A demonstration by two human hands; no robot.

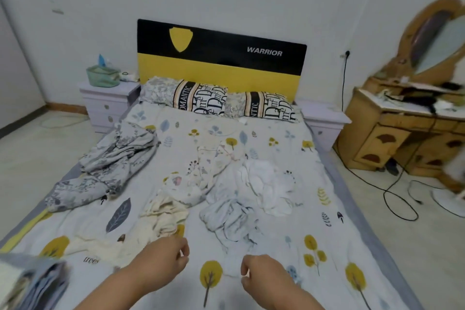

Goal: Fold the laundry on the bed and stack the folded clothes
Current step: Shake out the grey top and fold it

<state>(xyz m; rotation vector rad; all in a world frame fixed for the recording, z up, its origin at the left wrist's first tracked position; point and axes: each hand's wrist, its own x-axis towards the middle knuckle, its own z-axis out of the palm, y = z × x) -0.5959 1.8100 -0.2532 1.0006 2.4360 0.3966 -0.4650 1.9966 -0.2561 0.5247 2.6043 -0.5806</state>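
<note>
Loose laundry lies across the bed (297, 246), which has a leaf-and-tree print sheet. A cream garment (163, 214) is crumpled just beyond my left hand (163, 259). A pale blue-white garment (231, 219) and a white one (264, 184) lie bunched ahead of my right hand (261, 274). A grey floral piece (110, 166) sprawls at the left. A stack of folded clothes (32, 282) sits at the near left corner. Both hands hover low over the sheet with fingers loosely curled, holding nothing.
Two patterned pillows (201, 98) lean on the black-and-yellow headboard (221, 60). White nightstands (108, 100) flank the bed. A wooden dresser with mirror (407, 128) stands at the right, with black cables (397, 199) on the floor beside it.
</note>
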